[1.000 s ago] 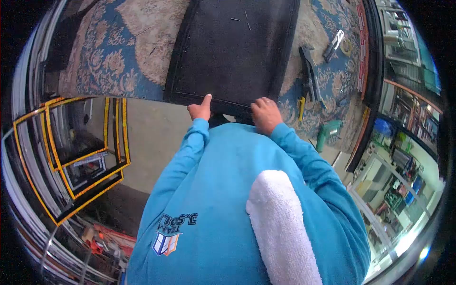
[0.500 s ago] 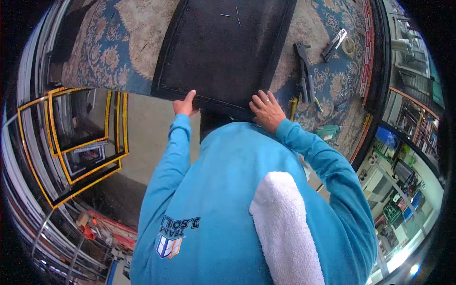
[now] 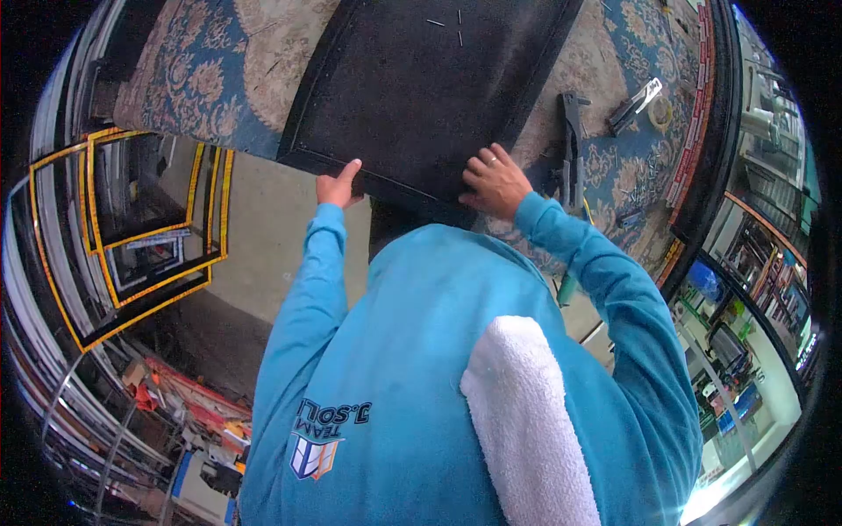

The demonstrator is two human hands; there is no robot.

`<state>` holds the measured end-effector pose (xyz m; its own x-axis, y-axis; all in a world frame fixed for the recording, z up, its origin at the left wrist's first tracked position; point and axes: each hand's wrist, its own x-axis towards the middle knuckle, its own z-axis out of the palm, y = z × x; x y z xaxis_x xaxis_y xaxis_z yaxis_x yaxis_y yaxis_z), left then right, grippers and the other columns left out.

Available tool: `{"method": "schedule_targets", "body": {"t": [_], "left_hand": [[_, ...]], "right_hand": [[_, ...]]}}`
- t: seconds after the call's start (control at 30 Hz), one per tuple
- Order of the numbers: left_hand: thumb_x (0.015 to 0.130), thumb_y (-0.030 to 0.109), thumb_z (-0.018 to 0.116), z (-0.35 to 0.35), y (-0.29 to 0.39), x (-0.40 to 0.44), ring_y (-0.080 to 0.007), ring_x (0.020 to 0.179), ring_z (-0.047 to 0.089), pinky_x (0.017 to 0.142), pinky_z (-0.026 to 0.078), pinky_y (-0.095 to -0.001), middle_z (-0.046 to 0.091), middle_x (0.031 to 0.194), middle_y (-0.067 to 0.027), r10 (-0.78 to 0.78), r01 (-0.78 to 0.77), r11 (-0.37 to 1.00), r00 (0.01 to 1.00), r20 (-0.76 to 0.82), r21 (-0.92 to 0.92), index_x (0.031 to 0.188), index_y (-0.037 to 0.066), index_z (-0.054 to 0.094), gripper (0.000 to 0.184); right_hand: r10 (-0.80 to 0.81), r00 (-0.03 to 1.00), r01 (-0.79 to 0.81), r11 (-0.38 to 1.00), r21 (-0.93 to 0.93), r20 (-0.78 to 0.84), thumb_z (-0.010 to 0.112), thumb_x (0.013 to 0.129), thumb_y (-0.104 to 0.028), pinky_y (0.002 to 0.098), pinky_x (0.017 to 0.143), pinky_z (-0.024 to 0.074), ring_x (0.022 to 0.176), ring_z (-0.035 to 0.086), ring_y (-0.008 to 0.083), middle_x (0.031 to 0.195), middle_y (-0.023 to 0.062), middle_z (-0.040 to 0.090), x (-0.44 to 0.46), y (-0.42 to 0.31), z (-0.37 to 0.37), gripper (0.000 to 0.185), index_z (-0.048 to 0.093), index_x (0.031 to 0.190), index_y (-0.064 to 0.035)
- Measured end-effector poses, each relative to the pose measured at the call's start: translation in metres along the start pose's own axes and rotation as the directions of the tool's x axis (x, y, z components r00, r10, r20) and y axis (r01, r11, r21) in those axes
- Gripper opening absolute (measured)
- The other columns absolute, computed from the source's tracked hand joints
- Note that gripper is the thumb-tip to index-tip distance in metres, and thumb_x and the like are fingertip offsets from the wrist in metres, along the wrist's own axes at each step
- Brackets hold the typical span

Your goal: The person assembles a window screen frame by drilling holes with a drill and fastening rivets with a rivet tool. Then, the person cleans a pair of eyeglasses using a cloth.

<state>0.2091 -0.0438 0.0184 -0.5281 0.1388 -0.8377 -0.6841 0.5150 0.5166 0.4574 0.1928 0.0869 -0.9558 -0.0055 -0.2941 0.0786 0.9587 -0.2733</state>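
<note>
The panel is plain black. The carpet has a pattern of beige flowers on blue, and also large beige areas. The shirt is teal blue, with black letters and a badge of white, dark blue and orange. The towel is white. The frames are black with yellow-orange edges.

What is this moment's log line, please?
left hand: at panel edge | right hand: at panel edge | pins: on panel | tape: on rug
</note>
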Motion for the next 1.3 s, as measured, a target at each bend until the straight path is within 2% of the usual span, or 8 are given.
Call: {"method": "schedule_targets", "body": {"t": [0.37, 0.43, 0.53, 0.63, 0.83, 1.0, 1.1, 1.3], "left_hand": [[0.074, 0.025, 0.083, -0.001, -0.002, 0.004, -0.0343, 0.091, 0.064, 0.068, 0.057, -0.0558, 0.062, 0.109, -0.0189, 0.013, -0.013, 1.0, 1.0, 0.005, 0.011, 0.116, -0.002, 0.056, 0.057], [0.073, 0.029, 0.083, 0.0, -0.009, 0.012, -0.0301, 0.076, 0.067, 0.064, 0.059, -0.0514, 0.065, 0.092, -0.019, 0.061, -0.057, 0.997, 0.995, -0.077, 0.047, 0.092, -0.012, 0.061, 0.05], [0.072, 0.029, 0.084, 0.001, -0.008, 0.009, -0.0308, 0.076, 0.067, 0.064, 0.059, -0.0521, 0.065, 0.093, -0.02, 0.068, -0.066, 0.997, 0.995, -0.074, 0.032, 0.091, -0.013, 0.061, 0.052], [0.072, 0.026, 0.085, 0.001, -0.002, 0.003, -0.032, 0.088, 0.066, 0.066, 0.059, -0.0499, 0.062, 0.107, -0.0214, 0.021, -0.02, 0.999, 0.999, 0.029, -0.049, 0.113, -0.012, 0.053, 0.064], [0.068, 0.037, 0.087, -0.009, -0.035, 0.051, -0.033, 0.092, 0.066, 0.062, 0.06, -0.0447, 0.061, 0.111, -0.027, 0.155, -0.104, 0.947, 0.977, -0.148, 0.303, 0.112, -0.016, 0.052, 0.077], [0.066, 0.043, 0.087, -0.001, -0.015, 0.021, -0.0337, 0.092, 0.067, 0.063, 0.061, -0.0443, 0.062, 0.11, -0.0283, 0.104, -0.065, 0.971, 0.982, -0.16, 0.231, 0.112, -0.017, 0.052, 0.084], [0.067, 0.041, 0.086, -0.005, -0.023, 0.032, -0.034, 0.091, 0.067, 0.064, 0.062, -0.0447, 0.062, 0.11, -0.0276, 0.122, -0.087, 0.964, 0.985, -0.124, 0.251, 0.113, -0.017, 0.05, 0.083], [0.07, 0.034, 0.086, 0.002, 0.002, -0.002, -0.034, 0.092, 0.067, 0.064, 0.061, -0.0472, 0.061, 0.112, -0.0263, 0.054, -0.046, 0.991, 0.997, -0.059, 0.124, 0.114, -0.015, 0.052, 0.074]], "right_hand": [[0.067, 0.987, -0.085, 0.989, -0.118, -0.148, 0.06, 0.09, -0.031, 0.045, 0.097, 0.0372, 0.11, 0.05, 0.0266, 0.104, 0.0064, 0.053, 0.017, 0.057, 0.001, 0.023, 0.06, 0.104, -0.0129], [0.146, 0.983, -0.157, 0.982, -0.102, -0.113, 0.058, 0.09, -0.029, 0.0466, 0.096, 0.0368, 0.111, 0.05, 0.0262, 0.106, 0.0052, 0.053, 0.022, 0.071, -0.009, 0.021, 0.06, 0.105, -0.0147], [0.198, 0.98, -0.194, 0.965, -0.178, 0.005, 0.059, 0.088, -0.023, 0.0507, 0.097, 0.0353, 0.117, 0.048, 0.0275, 0.109, 0.0047, 0.053, 0.031, 0.092, -0.026, 0.02, 0.061, 0.108, -0.0206], [0.132, 0.991, -0.116, 0.948, -0.296, 0.032, 0.058, 0.088, -0.019, 0.0522, 0.098, 0.0347, 0.118, 0.047, 0.0289, 0.11, 0.006, 0.053, 0.039, 0.107, -0.036, 0.022, 0.062, 0.109, -0.0208], [0.277, 0.961, -0.267, 0.942, -0.202, 0.019, 0.07, 0.082, -0.033, 0.0456, 0.093, 0.0394, 0.113, 0.049, 0.0273, 0.11, 0.0046, 0.056, 0.05, 0.096, -0.046, 0.027, 0.067, 0.103, -0.0159], [0.407, 0.887, -0.385, 0.913, -0.134, 0.22, 0.077, 0.075, -0.04, 0.0463, 0.089, 0.0429, 0.116, 0.05, 0.0276, 0.114, 0.0054, 0.058, 0.068, 0.093, -0.063, 0.04, 0.069, 0.105, -0.0138], [0.377, 0.902, -0.315, 0.908, -0.275, 0.212, 0.077, 0.075, -0.04, 0.0465, 0.086, 0.0459, 0.113, 0.056, 0.0277, 0.115, 0.0009, 0.063, 0.086, 0.107, -0.046, 0.041, 0.067, 0.108, -0.0178], [-0.095, 0.87, 0.231, 0.946, -0.229, 0.483, 0.08, 0.07, -0.033, 0.0449, 0.073, 0.0536, 0.093, 0.067, 0.0339, 0.095, 0.0077, 0.069, 0.112, 0.111, -0.051, 0.034, 0.071, 0.094, -0.0115]]}}
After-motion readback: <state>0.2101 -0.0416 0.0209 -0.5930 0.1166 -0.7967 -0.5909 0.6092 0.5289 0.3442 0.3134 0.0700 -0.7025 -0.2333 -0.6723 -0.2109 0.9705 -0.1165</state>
